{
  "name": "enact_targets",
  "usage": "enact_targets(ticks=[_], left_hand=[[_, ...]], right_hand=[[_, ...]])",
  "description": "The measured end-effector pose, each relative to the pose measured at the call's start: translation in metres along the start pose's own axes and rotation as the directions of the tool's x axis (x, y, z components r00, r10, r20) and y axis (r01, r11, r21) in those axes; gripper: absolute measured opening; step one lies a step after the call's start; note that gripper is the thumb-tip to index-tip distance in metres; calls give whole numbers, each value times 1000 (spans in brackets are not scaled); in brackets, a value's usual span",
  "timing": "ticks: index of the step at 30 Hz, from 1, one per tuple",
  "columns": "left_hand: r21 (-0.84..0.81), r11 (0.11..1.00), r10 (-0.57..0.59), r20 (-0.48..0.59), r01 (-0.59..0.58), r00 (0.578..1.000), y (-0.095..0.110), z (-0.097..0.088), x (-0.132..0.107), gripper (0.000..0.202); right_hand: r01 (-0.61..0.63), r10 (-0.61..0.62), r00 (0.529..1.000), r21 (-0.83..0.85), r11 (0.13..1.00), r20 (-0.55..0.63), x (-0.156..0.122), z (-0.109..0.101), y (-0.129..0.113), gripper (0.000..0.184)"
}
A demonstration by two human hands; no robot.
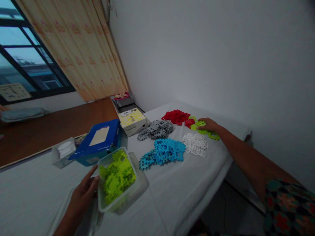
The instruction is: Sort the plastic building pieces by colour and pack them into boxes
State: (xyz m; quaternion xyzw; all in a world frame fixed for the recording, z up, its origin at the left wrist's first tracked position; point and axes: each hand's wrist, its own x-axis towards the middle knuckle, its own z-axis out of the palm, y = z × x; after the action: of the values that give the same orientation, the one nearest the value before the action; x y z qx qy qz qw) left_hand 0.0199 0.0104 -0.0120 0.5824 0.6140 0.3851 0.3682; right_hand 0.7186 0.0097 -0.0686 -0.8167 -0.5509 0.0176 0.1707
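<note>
My left hand (85, 193) grips the left side of a clear plastic tub (116, 204), its thumb and fingers at the wall. Yellow-green interlocking plastic pieces (118, 177) fill much of the tub. Far off to the right, my right hand (208, 124) has its fingers closed over loose yellow-green pieces (213, 135) on the table. Beside that hand lie a red pile (176, 116) of similar pieces and a white pile (196, 144). A blue pile (163, 152) and a grey pile (156, 129) lie between my two hands.
On the white-covered table (157, 200), a blue box (99, 137), a yellow-and-white box (132, 120) and a small white box (63, 152) stand at the back left. A clear lid or tray (94, 221) lies under my left forearm. The wall (209, 59) borders the far side.
</note>
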Motion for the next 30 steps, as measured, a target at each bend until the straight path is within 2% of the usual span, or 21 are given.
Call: enact_targets(ticks=[5, 10, 16, 20, 22, 23, 25, 27, 28, 30], left_hand=[[5, 1000, 4, 12, -4, 1000, 1, 2, -1, 75], [10, 1000, 27, 38, -28, 999, 1, 2, -3, 81], [25, 997, 65, 50, -67, 997, 3, 2, -6, 79], [3, 996, 86, 47, -86, 995, -3, 3, 0, 80], [-2, 994, 108, 44, -108, 993, -6, 4, 1, 81], [-1, 993, 120, 46, -120, 992, -6, 5, 1, 80], [-4, 990, 144, 52, -144, 988, -4, 7, -3, 76], [-29, 987, 157, 56, -156, 986, 1, 9, -10, 69], [-50, 986, 163, 55, -160, 985, 4, 10, -13, 67], [-84, 980, 185, 59, -180, 981, 9, 12, -18, 64]], right_hand=[[-92, 89, 995, 88, 992, 37, 5, -2, -1, 100], [-120, 116, 991, 60, 991, 71, 9, -5, -7, 94], [-67, 69, 996, 28, 997, -53, -3, -10, -18, 84], [-189, 205, 958, 96, 977, -199, -7, -37, -30, 74], [-172, 215, 945, 181, 968, -248, -8, -53, -56, 74], [-115, 177, 952, 240, 964, -252, -10, -59, -78, 74], [55, 32, 978, 397, 916, -208, -19, -62, -135, 74], [186, -158, 982, 593, 783, -100, -38, -55, -206, 76], [203, -252, 967, 686, 698, -29, -52, -49, -242, 75], [199, -438, 895, 802, 564, 87, -82, -35, -311, 74]])
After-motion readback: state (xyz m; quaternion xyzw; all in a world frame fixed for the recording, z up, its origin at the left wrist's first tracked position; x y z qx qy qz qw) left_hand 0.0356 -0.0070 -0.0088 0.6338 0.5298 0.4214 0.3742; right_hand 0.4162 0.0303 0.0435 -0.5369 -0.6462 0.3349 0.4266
